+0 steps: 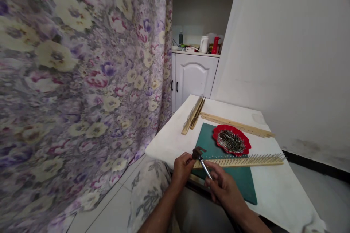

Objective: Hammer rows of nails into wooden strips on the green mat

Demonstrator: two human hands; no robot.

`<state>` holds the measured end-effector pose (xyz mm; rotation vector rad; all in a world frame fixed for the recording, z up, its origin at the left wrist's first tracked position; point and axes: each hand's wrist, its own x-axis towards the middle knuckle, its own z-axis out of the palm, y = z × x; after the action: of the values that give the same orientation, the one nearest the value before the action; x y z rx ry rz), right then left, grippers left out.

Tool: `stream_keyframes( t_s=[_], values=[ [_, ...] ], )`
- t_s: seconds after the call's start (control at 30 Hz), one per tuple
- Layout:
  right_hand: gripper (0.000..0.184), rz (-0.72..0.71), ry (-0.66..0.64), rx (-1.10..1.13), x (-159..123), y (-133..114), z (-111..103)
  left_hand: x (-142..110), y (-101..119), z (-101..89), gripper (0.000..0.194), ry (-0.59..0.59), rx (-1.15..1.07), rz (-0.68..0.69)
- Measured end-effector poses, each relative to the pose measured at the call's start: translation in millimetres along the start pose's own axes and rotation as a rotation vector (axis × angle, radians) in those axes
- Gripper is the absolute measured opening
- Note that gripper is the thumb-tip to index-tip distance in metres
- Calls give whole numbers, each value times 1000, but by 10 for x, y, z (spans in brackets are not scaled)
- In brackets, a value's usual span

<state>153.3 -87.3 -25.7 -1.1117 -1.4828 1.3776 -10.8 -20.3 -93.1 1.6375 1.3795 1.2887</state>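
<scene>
Hammer [202, 163] in right hand [223, 185], grip closed

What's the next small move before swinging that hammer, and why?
I'd probably ease the left hand back slightly: its fingertips appear close beside the head of the hammer, held in the right hand, at the left end of the nail-studded strip.

Dish [247, 143] of nails [231, 142] behind the strip [240, 162], seemingly partly on the mat [243, 185]
</scene>
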Motion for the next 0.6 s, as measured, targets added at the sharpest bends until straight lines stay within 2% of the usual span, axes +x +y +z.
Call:
stream_keyframes(
  t_s=[0.13,0.3,0.43,0.6],
  values=[
    [42,7,-12,24,-4,14,-14,-6,-2,-5,14,2,9,3],
    [46,-1,38,110,-75,-80,-112,-9,34,-20,12,-10,17,-1],
    [47,-9,104,131,-157,-105,-283,-16,49,-33,11,-12,23,-14],
    [54,-27,172,158,-216,6,-580,-9,41,-46,11,3,32,4]
  ],
)
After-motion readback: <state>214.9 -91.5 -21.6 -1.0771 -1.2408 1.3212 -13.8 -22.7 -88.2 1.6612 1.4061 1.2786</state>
